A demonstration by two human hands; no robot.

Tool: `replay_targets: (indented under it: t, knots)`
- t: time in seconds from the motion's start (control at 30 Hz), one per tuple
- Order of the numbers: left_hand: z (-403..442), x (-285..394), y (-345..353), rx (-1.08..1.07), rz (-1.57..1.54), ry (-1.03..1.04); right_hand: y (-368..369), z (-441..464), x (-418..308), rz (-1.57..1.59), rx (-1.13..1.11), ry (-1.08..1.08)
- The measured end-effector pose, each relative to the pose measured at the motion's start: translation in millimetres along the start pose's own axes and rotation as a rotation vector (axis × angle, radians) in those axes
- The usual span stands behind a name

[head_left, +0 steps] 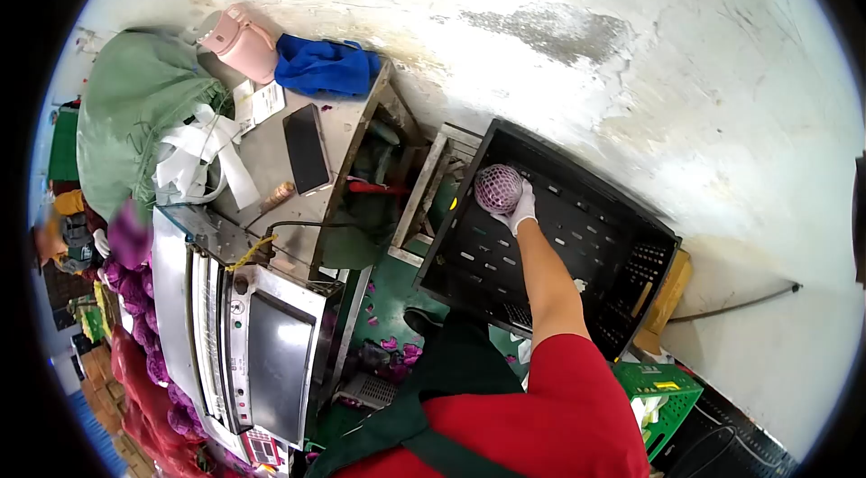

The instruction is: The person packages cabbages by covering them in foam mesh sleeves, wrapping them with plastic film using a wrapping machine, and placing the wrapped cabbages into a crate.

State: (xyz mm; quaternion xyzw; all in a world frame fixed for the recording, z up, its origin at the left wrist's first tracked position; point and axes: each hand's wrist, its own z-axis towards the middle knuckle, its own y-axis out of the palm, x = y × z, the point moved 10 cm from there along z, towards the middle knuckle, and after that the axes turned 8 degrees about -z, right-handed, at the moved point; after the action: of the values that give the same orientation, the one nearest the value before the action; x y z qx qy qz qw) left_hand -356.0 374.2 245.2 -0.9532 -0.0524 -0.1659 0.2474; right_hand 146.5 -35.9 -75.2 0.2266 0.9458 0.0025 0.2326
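My right hand (520, 209), in a white glove, reaches into a black plastic crate (577, 180) beside the wall. Its fingers are closed around the side of a round red cabbage (497, 188) covered in a white mesh net. The cabbage is at the crate's upper left corner; whether it rests on the crate floor I cannot tell. No other cabbage shows in the crate. My left hand is out of view.
A steel wrapping machine (280, 361) and a table with a phone (307, 148), pink bottle (245, 47) and blue cloth (327, 65) stand left. More red cabbages (144, 334) lie beyond, near another person (77, 239). A green crate (663, 392) sits lower right.
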Motion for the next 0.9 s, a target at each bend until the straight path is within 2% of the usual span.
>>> replay_targets:
  t: [0.03,0.1,0.13,0.17,0.2,0.23,0.27,0.3,0.33,0.37,0.43,0.47,0.5,0.57,0.6,0.63,0.67,0.7,0.77,0.8,0.9]
  knots:
    - [-1.9,-1.5,0.8,-0.007,0.003,-0.008,-4.1,-3.0,-8.5,-0.037,0.123,-0.056]
    - [-5.6,-7.5,0.1,-0.014,0.002,-0.024,-2.3,6.9,-18.8,-0.171,0.085,-0.112]
    - [-7.9,-10.9,-0.5,-0.019,-0.002,-0.023,-5.5,-21.3,-43.3,-0.402,0.274,-0.234]
    - [-12.8,-17.2,0.7,-0.022,-0.013,-0.03,-3.1,-50.4,-74.2,-0.79,0.505,-0.446]
    - [-15.1,-21.7,1.8,-0.031,-0.021,-0.025,15.7,-85.7,-88.8,-0.907,0.541,-0.694]
    - [-19.7,-28.9,3.1,-0.034,-0.037,-0.022,45.1,-121.5,-93.1,-0.96,0.375,-0.985]
    - [-23.3,-35.6,5.4,-0.042,-0.052,-0.011,72.0,-144.2,-74.6,-1.022,0.094,-0.954]
    - [-27.1,-42.9,9.5,-0.055,-0.065,0.003,101.8,-171.4,-38.3,-0.958,-0.388,-0.944]
    - [-30.6,-51.2,13.9,-0.07,-0.083,0.027,128.2,-260.3,-13.3,-0.903,-0.805,-0.632]
    - [-35.3,-60.4,18.5,-0.086,-0.098,0.059,138.2,-321.9,16.0,-1.031,-1.033,-0.535]
    - [-49.7,-82.2,32.4,-0.141,-0.119,0.173,121.7,-398.6,81.3,-1.401,-1.27,-0.182]
    - [-55.6,-92.9,41.1,-0.169,-0.125,0.25,126.3,-437.7,95.7,-1.447,-1.577,-0.569]
    - [-62.6,-99.0,51.5,-0.201,-0.112,0.362,109.9,-445.9,120.5,-1.665,-1.685,-0.396]
    - [-73.1,-103.5,71.9,-0.24,-0.108,0.607,106.9,-454.7,127.9,-1.737,-1.751,-0.556]
    - [-75.7,-101.6,83.7,-0.256,-0.162,0.68,103.8,-468.7,125.1,-1.78,-1.798,-0.551]
    - [-69.7,-102.0,92.1,-0.269,-0.261,0.683,109.7,-486.5,111.8,-1.817,-1.768,-0.646]
    - [-62.1,-104.7,103.6,-0.31,-0.467,0.577,119.5,-497.8,102.7,-1.844,-1.739,-0.748]
    - [-54.8,-107.7,114.9,-0.334,-0.68,0.471,119.6,-494.7,111.5,-1.877,-1.785,-0.75]
    - [-28.0,-130.4,133.2,-0.254,-0.579,0.272,116.4,-484.7,134.7,-1.641,-1.735,-0.134]
    - [-28.5,-130.2,134.2,-0.231,-0.609,0.282,125.3,-489.9,131.3,-1.867,-1.741,-0.308]
    - [-82.0,-77.8,131.0,-0.398,-1.203,0.28,123.3,-485.5,148.5,-2.091,-1.679,-0.241]
